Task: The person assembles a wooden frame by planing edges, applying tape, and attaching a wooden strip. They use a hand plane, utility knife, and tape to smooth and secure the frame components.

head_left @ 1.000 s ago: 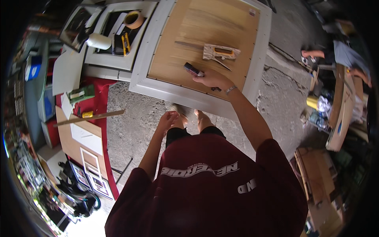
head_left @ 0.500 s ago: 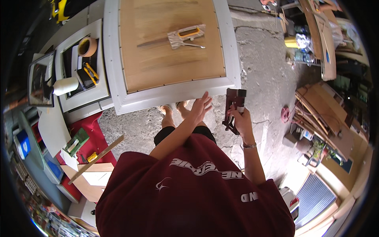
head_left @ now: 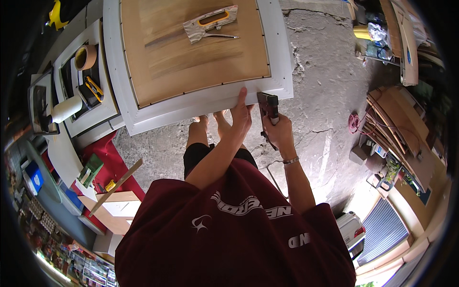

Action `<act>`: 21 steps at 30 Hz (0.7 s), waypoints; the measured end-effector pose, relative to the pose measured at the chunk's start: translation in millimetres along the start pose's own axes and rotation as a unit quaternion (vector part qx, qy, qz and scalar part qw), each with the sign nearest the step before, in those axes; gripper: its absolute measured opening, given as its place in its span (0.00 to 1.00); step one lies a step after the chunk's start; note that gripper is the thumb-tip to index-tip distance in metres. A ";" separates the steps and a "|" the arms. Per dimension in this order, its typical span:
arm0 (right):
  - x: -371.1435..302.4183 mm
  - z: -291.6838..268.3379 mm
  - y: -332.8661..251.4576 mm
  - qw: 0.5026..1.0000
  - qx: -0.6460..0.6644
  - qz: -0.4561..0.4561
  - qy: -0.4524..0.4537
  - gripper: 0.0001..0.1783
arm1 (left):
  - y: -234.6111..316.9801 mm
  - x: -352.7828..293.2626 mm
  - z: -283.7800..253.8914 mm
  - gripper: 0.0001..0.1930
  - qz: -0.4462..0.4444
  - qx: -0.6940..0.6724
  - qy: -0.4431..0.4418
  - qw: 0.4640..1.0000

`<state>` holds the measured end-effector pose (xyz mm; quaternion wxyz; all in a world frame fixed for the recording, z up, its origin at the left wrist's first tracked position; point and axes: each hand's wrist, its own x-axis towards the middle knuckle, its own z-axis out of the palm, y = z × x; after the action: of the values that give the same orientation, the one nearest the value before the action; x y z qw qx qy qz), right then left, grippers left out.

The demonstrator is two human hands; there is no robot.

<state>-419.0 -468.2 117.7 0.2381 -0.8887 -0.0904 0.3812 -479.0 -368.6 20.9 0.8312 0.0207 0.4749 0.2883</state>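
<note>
A large white picture frame (head_left: 201, 98) lies with its brown backing board (head_left: 191, 71) facing up. Dark fastener points line the board's inner edge. My left hand (head_left: 240, 117) grips the near rail, one finger lying on top and the others bent down at the outer edge. In my right hand (head_left: 279, 131) is a dark red and black nail gun (head_left: 267, 109), its black-capped head at the near rail, close to the right corner. A thin hose (head_left: 273, 178) shows below the wrist. On the board rests a beige hand staple gun (head_left: 210, 24) with an orange-rimmed handle.
Left of the frame, smaller frames (head_left: 112, 91) carry a tape roll (head_left: 85, 57), a yellow-black utility knife (head_left: 94, 88) and a white cylinder (head_left: 67, 109). A wooden strip (head_left: 116, 186) lies over a red cloth. Stacked boards (head_left: 392, 129) and a coiled red cord (head_left: 354, 123) are right.
My left hand has moved onto the frame's near rail and closed on it. My right hand has brought the nail gun up and left to the rail. The view has shifted slightly.
</note>
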 end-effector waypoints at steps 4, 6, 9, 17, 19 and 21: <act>-10.8 -1.3 -2.3 1.000 0.016 -0.001 0.012 0.13 | -1.2 0.6 -0.2 0.26 -0.010 0.026 0.012 1.000; -2.3 4.8 27.0 0.995 0.095 -0.011 -0.011 0.16 | 4.9 -3.5 5.3 0.27 -0.017 0.031 0.039 0.999; -29.3 7.3 13.0 0.999 0.039 -0.037 0.001 0.16 | 4.8 1.6 -4.2 0.28 -0.010 0.010 0.066 0.998; -61.4 73.3 -33.3 0.998 0.045 -0.039 -0.025 0.15 | 75.2 31.5 -104.9 0.33 -0.040 0.049 0.000 0.998; -57.9 86.4 -48.8 0.997 0.061 -0.030 -0.028 0.15 | 87.1 31.8 -110.6 0.33 -0.022 0.073 -0.014 0.997; -52.0 95.0 -56.7 0.998 0.056 -0.027 -0.020 0.16 | 89.7 27.3 -105.5 0.33 0.005 0.069 -0.016 0.997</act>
<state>-522.4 -403.0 122.0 0.2955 -0.8635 -0.0974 0.3970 -594.3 -305.5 -30.5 0.8340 0.0851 0.4800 0.2583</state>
